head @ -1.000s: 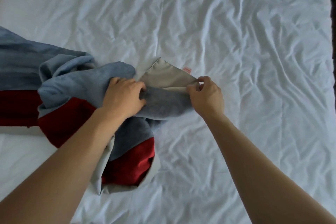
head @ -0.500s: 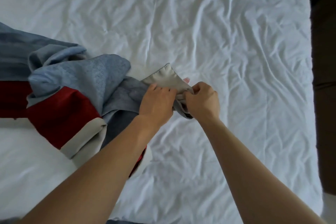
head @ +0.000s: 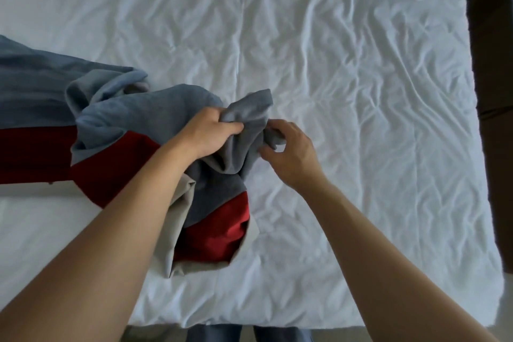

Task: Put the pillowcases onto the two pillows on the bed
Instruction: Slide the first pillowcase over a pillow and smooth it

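My left hand (head: 206,130) grips a bunched fold of the pillowcase (head: 155,116), fingers curled tight round the blue-grey cloth just where a corner of it stands up in a peak. My right hand (head: 288,150) sits just beside it, thumb and fingers pinching the same gathered cloth from the other side, so the two hands nearly meet across the fold.

The pillowcase is blue-grey with a wide red band and a pale beige lining. It lies crumpled on the bed (head: 347,91), on my left half of it, and its lower end hangs toward me with the red band and the beige edge turned out. I cannot tell from here where its opening is, nor whether anything sits inside it; the cloth looks slack and flat rather than filled.

Farther left, at the edge of view, a second piece (head: 30,108) in the same blue-grey and red lies stretched out flat, touching the crumpled one. Whether it is a covered pillow or another pillowcase I cannot tell.

The bed wears a creased white sheet. Below its near edge my legs (head: 247,333) show in blue trousers.
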